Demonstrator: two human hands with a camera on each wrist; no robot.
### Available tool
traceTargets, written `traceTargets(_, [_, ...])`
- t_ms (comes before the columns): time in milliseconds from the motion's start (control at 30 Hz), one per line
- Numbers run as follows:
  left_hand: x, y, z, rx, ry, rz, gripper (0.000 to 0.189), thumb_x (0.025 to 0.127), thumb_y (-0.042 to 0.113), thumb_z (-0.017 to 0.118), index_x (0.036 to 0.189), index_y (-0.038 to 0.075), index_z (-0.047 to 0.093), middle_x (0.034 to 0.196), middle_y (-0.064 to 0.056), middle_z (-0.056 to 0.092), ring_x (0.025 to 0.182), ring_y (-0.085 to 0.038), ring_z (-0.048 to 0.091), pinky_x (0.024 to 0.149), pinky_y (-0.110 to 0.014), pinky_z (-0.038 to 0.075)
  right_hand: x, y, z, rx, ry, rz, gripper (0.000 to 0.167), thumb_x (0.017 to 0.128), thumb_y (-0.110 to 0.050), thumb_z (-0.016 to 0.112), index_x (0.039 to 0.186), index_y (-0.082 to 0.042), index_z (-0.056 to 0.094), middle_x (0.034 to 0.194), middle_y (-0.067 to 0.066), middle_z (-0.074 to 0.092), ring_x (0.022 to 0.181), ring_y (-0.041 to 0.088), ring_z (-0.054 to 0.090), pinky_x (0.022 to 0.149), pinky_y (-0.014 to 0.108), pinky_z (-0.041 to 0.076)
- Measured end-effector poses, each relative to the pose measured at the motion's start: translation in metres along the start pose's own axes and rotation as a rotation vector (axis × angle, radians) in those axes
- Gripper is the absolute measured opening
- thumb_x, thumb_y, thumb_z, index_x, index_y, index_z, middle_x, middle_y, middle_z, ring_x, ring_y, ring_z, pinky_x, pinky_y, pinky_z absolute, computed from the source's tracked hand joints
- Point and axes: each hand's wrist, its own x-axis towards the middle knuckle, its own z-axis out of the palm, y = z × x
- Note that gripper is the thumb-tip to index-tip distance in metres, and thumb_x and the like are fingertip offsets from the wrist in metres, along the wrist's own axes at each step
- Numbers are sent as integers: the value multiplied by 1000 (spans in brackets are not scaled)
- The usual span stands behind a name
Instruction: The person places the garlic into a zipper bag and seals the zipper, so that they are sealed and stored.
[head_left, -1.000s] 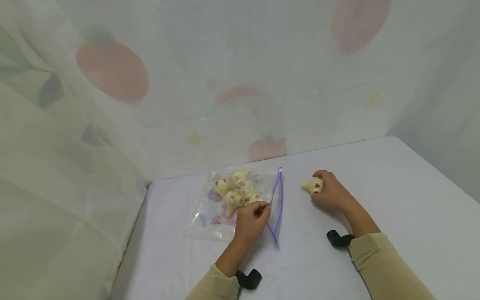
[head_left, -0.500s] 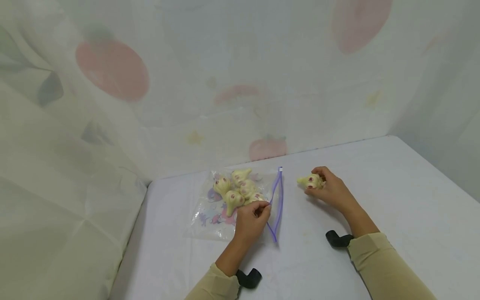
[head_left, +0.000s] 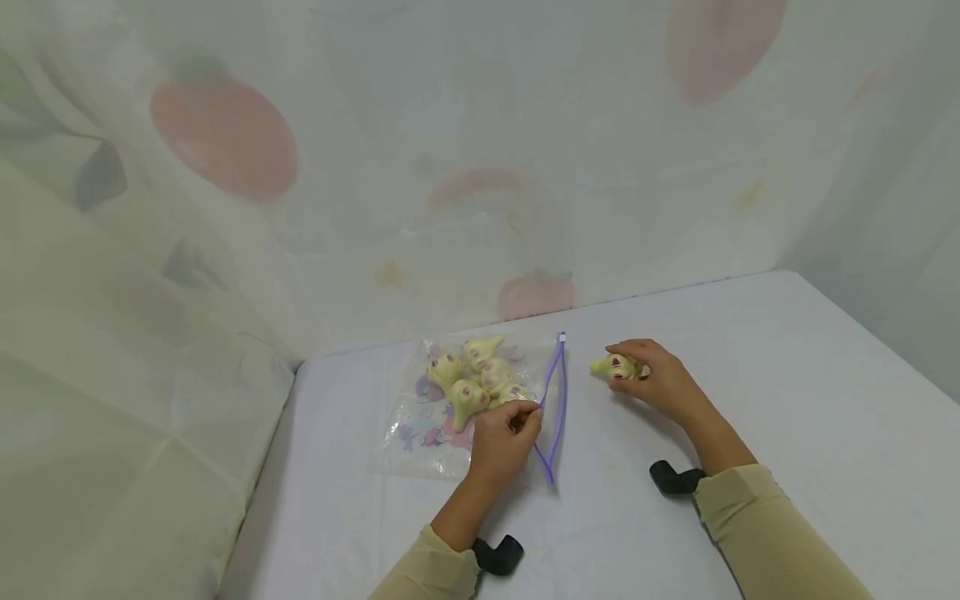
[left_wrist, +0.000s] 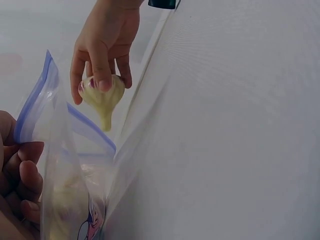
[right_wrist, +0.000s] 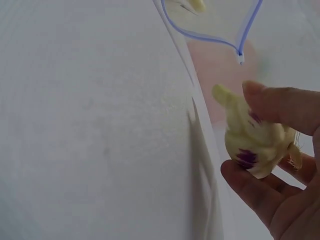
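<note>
My right hand (head_left: 658, 382) grips a garlic bulb (head_left: 617, 367) between thumb and fingers, its stem pointing left toward the bag. Pale yellow with purple patches, the garlic bulb (right_wrist: 255, 135) fills the grasp in the right wrist view, with roots at its base. With thumb and fingertips my left hand (head_left: 504, 442) pinches the edge of a clear zip bag (head_left: 420, 458) at its purple-blue seal. The bag's mouth gapes toward the right hand, as the left wrist view shows. Inside lie several more garlic bulbs (head_left: 468, 398), partly covered by the left hand.
A white cloth covers the table (head_left: 600, 533). Behind it hangs a pale curtain (head_left: 360, 208) printed with fruit, and another sheet (head_left: 112, 375) drapes down the left side. A white slider (head_left: 561, 337) sits at the far end of the bag's seal.
My right hand has moved slightly left, bringing the garlic bulb nearer the bag's mouth and turning it a little. The left hand and the bag stay where they were.
</note>
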Motion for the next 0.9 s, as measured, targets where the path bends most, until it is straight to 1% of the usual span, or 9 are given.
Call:
traceTargets(167, [0,0,1,4,2,2,6,87,8,70,87,7,76,70,2,68,60,-1,55,53,-20,49,0,-2,-1,24,-12,80,58,81,-13,80,134,-12,58,140,18,51,131,41,45,105,59,38])
traceTargets(267, [0,1,2,3,6,0,6,86,7,71,87,7,76,69,2,68,60,-2,55,53,-19,49,-1,-4,-1,38,-19,117,61,80,-10,80,135,-11,56,140,19,50,127,40,47,103,59,40])
traceTargets(367, [0,2,2,-1,6,-6,6,86,7,71,86,7,76,69,1,68,60,-3,55,54,-19,48,-1,-6,-1,44,-24,115,62,78,-7,80,136,-10,56,139,20,51,120,39,50,98,57,43])
traceTargets(467, [0,3,1,-8,1,-13,6,86,7,71,87,5,76,69,0,68,60,-3,55,54,-19,48,-1,-7,-2,51,-35,110,64,78,-6,79,136,-9,55,138,21,50,116,39,52,94,53,46])
traceTargets(600, [1,4,1,-14,-3,-12,6,86,7,70,87,5,76,70,0,68,60,-2,55,53,-19,49,-1,-9,-2,72,-54,120,65,81,-9,76,140,-10,49,139,19,48,114,39,55,88,45,50])
traceTargets(667, [1,4,2,-15,-3,-12,6,86,7,71,87,6,76,70,0,69,60,-2,54,53,-19,49,-1,-11,0,90,-63,134,61,84,-13,75,139,-11,48,138,18,48,112,38,57,85,41,51])
traceTargets(767, [0,4,2,-13,-1,-15,6,86,7,71,86,7,77,70,0,68,60,-3,54,53,-18,48,-1,-14,4,116,-95,145,50,87,-18,72,131,-11,50,133,15,51,108,34,59,80,36,51])
traceTargets(833, [0,5,3,-9,3,-14,6,86,7,71,86,8,77,69,0,68,60,-3,54,53,-18,47,-1,-17,7,132,-122,144,45,86,-20,72,125,-12,52,130,14,53,105,32,59,76,34,52])
traceTargets(900, [0,6,3,-3,5,-14,6,85,7,71,86,8,77,69,0,68,60,-4,55,53,-18,47,-1,-19,10,145,-142,133,46,84,-19,74,123,-12,53,126,14,54,103,31,60,73,33,52])
